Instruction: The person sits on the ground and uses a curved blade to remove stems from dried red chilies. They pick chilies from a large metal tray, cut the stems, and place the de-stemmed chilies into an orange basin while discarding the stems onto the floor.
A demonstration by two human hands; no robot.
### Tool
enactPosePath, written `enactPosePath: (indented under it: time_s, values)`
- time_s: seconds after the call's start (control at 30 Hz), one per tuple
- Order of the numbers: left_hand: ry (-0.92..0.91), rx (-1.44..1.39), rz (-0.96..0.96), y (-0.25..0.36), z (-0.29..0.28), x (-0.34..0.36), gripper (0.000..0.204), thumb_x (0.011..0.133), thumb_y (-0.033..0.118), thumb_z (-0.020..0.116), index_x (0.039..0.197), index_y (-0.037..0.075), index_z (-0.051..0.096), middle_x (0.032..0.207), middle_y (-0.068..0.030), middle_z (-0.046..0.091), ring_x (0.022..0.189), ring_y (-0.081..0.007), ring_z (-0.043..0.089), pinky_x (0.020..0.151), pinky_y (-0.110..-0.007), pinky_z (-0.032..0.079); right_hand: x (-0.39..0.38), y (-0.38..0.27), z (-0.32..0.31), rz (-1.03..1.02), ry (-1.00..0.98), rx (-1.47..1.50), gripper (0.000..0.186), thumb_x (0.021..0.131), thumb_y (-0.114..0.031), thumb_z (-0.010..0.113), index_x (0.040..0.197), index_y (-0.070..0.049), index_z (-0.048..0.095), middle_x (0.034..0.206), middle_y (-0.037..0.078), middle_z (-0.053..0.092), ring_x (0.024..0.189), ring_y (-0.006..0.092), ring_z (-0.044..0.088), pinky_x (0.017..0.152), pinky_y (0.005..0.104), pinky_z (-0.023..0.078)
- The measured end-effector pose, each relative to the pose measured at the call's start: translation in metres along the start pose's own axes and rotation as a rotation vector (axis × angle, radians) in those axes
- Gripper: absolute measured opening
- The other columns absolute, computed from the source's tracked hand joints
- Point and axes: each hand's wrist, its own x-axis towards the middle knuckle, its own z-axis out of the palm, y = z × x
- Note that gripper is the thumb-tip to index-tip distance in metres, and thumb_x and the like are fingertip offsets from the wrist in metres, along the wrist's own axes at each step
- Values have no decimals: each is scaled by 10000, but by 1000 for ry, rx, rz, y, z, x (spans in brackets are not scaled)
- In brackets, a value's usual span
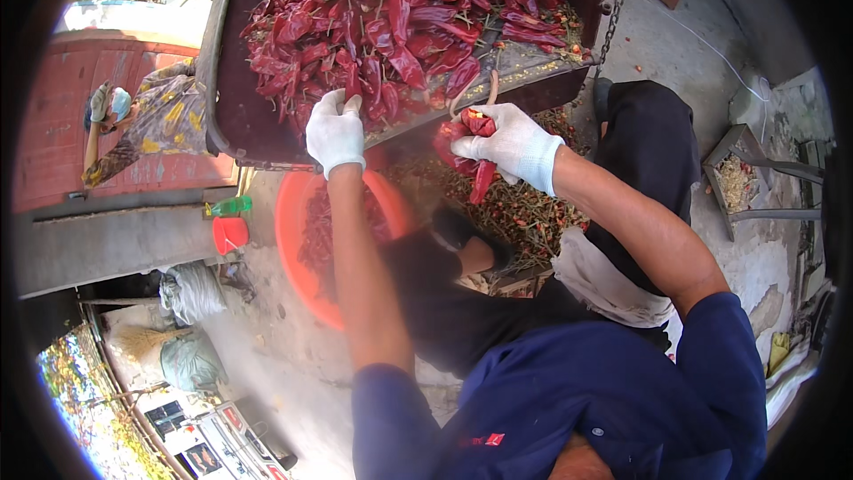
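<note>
A dark maroon trough (218, 80) holds a heap of dried red chilli peppers (400, 22). My white-gloved left hand (336, 133) is at the trough's near edge beside the peppers, fingers bent and slightly apart, holding nothing visible. My white-gloved right hand (511, 147) is closed on several red peppers (475, 132) with pale stems, just outside the trough's lip. Below, an orange-red basin (293, 249) holds red peppers, partly behind my left arm and leg. Stems and pepper debris (524, 218) lie heaped under my right hand.
Another person in patterned clothing (151, 124) is at the left by a red gate (62, 80). Nearby are a red bucket (229, 233), green bottle (229, 206), white sacks (187, 293) and broom (142, 342). A chain (607, 31) hangs beside the trough; a metal tray (733, 182) is at right.
</note>
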Motion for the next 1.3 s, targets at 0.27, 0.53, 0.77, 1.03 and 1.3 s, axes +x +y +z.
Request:
enactPosePath:
  time_s: [0.27, 0.53, 0.77, 1.03, 1.3]
  values:
    - [196, -617, -64, 60, -42, -74, 197, 894, 41, 723, 1069, -27, 665, 895, -21, 689, 768, -70, 595, 711, -224, 491, 5, 8, -2, -43, 89, 107, 190, 895, -177, 712, 1035, -57, 666, 686, 23, 599, 404, 85, 426, 368, 257, 332]
    - [277, -220, 679, 97, -27, -134, 270, 728, -76, 699, 957, 67, 719, 1036, -130, 728, 923, -294, 712, 801, -361, 583, -5, 7, -8, 15, -38, 250, 165, 911, -181, 642, 962, -24, 633, 703, 47, 617, 387, 119, 452, 357, 269, 348]
    - [260, -238, 764, 103, -35, -128, 256, 703, -78, 706, 922, 54, 724, 1013, -126, 732, 920, -282, 712, 803, -358, 580, -17, 6, -19, 135, -246, 716, 160, 901, -206, 662, 983, -72, 635, 759, 22, 625, 437, 101, 463, 395, 241, 326]
    - [85, -575, 458, 102, -22, -148, 198, 844, -105, 614, 999, -14, 695, 1066, -162, 716, 973, -272, 705, 868, -364, 564, -22, 8, -6, -226, -26, 312, 332, 928, -365, 709, 894, -36, 682, 825, 26, 677, 701, 121, 622, 644, 298, 508]
    - [-94, -432, 170, 106, -33, -149, 217, 884, 136, 756, 1043, -1, 703, 831, -46, 714, 688, -84, 622, 654, -247, 525, -23, 20, -8, -612, 400, -961, 224, 791, -295, 705, 944, -136, 665, 883, 131, 703, 872, 346, 687, 756, 467, 531]
